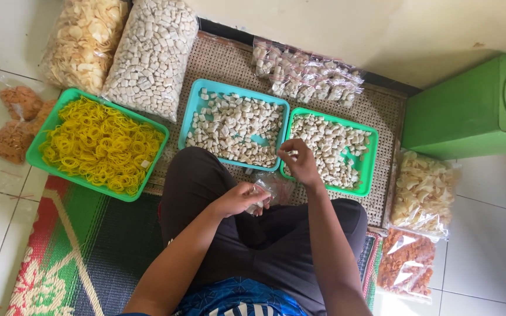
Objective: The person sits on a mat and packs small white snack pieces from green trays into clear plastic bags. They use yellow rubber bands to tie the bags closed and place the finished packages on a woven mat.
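Left hand [238, 199]: closed around a small clear bag [265, 190], over the lap.
Right hand [300, 162]: fingertips pinching white snack pieces [291, 154], just above the bag.
Edges: right hand hovers between the blue tray [197, 105] and green tray [371, 158].
Far: filled small bags [308, 76] lie by the wall.

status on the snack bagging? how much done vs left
Done: a row of small filled bags lies on the mat behind the trays. In hand: left hand holds a small clear bag, right hand pinches white pieces above it. Left: blue tray and green tray are both mostly covered with loose pieces, so the bulk remains.
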